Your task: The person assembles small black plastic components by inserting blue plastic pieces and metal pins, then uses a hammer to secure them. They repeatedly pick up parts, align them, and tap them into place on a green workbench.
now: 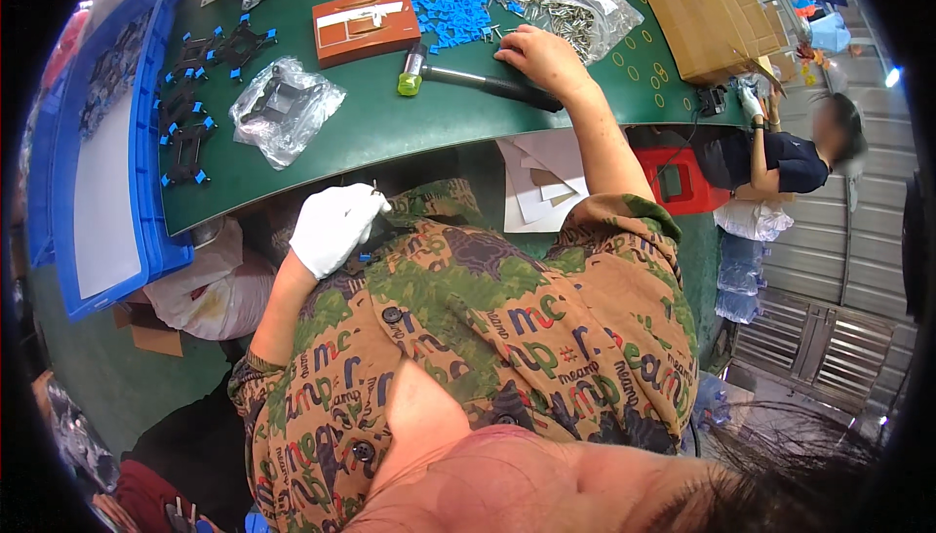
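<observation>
My left hand (pixel 337 228), in a white glove, is closed in front of my shirt, below the table's front edge. A thin metal tip (pixel 376 185) stands up at its fingertips and a small blue bit (pixel 366 256) shows beneath it; the rest of what it holds is hidden. Bare, my right hand (pixel 548 60) reaches over the table with bent fingers, at the loose metal screws (pixel 494 34). Whatever its fingertips hold is too small to make out. Under its wrist lies a hammer (pixel 458 78) with a yellow-green head. Beside the hand is a clear bag of screws (pixel 575 18).
Blue small parts (pixel 448 11) are heaped behind a brown-red box (pixel 366 28). Black brackets with blue corners (pixel 190 150) and a bagged bracket (pixel 283 109) lie left, by a blue bin (pixel 127 211). Rubber bands (pixel 634 73) and a cardboard box (pixel 712 11) are right, near a co-worker (pixel 795 157).
</observation>
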Tool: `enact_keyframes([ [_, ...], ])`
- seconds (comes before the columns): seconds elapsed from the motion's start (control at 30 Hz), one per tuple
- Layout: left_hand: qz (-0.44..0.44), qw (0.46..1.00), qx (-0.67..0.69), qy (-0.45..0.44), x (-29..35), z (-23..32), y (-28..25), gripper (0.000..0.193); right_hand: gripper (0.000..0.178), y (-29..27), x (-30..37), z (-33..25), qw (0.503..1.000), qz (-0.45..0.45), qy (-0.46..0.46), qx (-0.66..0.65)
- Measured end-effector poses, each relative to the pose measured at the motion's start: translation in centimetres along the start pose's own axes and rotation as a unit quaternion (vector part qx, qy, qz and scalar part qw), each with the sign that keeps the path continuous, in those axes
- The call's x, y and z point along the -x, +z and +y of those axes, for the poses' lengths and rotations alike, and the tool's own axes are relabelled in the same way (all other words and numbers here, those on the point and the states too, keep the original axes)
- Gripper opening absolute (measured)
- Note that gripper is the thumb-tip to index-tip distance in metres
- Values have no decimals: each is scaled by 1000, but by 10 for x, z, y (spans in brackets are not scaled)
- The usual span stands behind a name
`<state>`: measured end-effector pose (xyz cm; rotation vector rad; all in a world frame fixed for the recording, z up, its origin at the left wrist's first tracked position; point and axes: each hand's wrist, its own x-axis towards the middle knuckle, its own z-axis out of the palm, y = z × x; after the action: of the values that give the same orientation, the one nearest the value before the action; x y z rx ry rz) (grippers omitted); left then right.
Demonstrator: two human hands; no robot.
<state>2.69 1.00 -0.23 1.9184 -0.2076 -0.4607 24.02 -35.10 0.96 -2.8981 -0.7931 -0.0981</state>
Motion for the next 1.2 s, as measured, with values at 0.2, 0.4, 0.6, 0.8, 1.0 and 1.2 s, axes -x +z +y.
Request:
enact_keyframes([
  [0.2,-5,999,-26,24,-1,-8,0,35,24,-4,-5,-21,992,46,-78,-85],
  [0.4,-6,1000,-21,-16,-4,-7,5,35,23,-17,36,-150,881,-153,-121,-432],
  [0.6,-5,998,-64,15,-2,-9,3,35,28,5,45,-184,899,-134,-195,-367],
  [0.8,-14,998,-57,1,-2,-7,2,35,32,7,44,-180,904,-165,-198,-341],
  [1.0,-3,1000,-10,0,-2,-6,4,32,33,7,44,-177,900,-178,-170,-359],
  [1.2,-3,999,-26,31,-1,-6,4,30,33,8,46,-180,886,-213,-171,-375],
])
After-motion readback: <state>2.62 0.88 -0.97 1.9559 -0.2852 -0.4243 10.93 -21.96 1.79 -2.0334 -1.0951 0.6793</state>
